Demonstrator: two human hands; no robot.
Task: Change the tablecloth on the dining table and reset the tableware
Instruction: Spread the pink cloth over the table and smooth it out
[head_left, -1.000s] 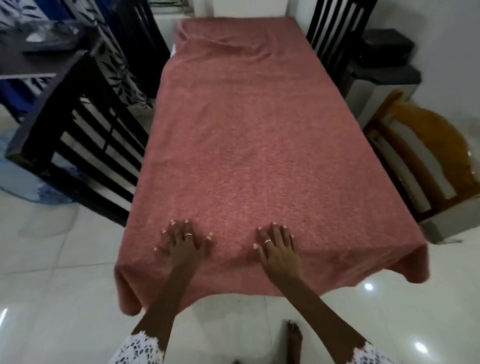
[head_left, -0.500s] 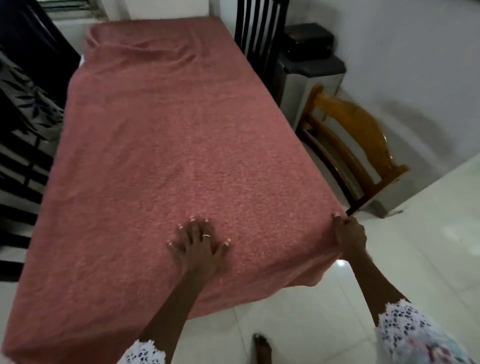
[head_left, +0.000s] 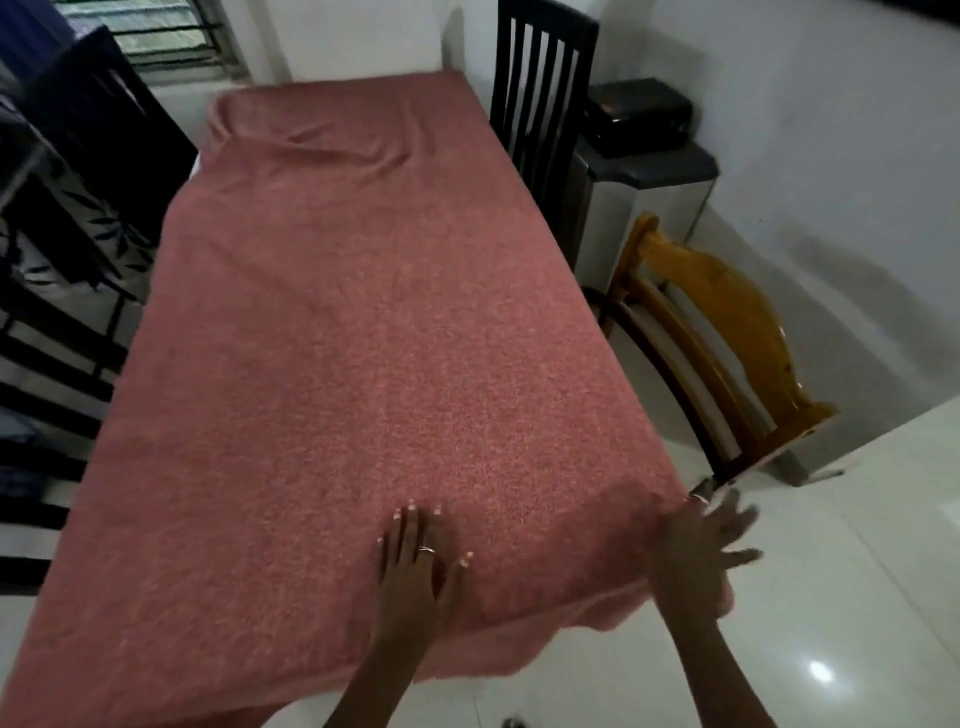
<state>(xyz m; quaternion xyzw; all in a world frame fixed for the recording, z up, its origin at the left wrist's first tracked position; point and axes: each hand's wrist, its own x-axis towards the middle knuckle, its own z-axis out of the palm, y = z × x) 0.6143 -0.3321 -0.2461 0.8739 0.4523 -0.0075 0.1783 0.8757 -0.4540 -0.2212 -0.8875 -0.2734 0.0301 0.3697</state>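
From the head view, I judge I am in the smoothing step: the pink tablecloth (head_left: 363, 364) already covers the whole worktop, and no tableware shows anywhere on it, so the reset has not begun.

My left hand (head_left: 415, 561) lies flat on the cloth near the worktop's near edge, fingers straight and a little spread, pressing the fabric down and gripping nothing. My right hand (head_left: 701, 551) is at the near right corner of the worktop, against the cloth where it drops over the edge. It is blurred, but the fingers look spread out past the corner, so I read it as open and not pinching the cloth.

The cloth hangs over the near edge and the right edge, with a loose fold bunching at the near right corner just under my right hand. At the far edge a band of wrinkles (head_left: 322, 150) runs across the cloth, well apart from both hands.

The next move, as I see it, calls for settling that near right corner so the drop hangs even, then going to the far edge to pull the wrinkles flat before any tableware comes back.

A black chair (head_left: 545, 104) and a wooden chair (head_left: 717, 332) stand along the right edge.
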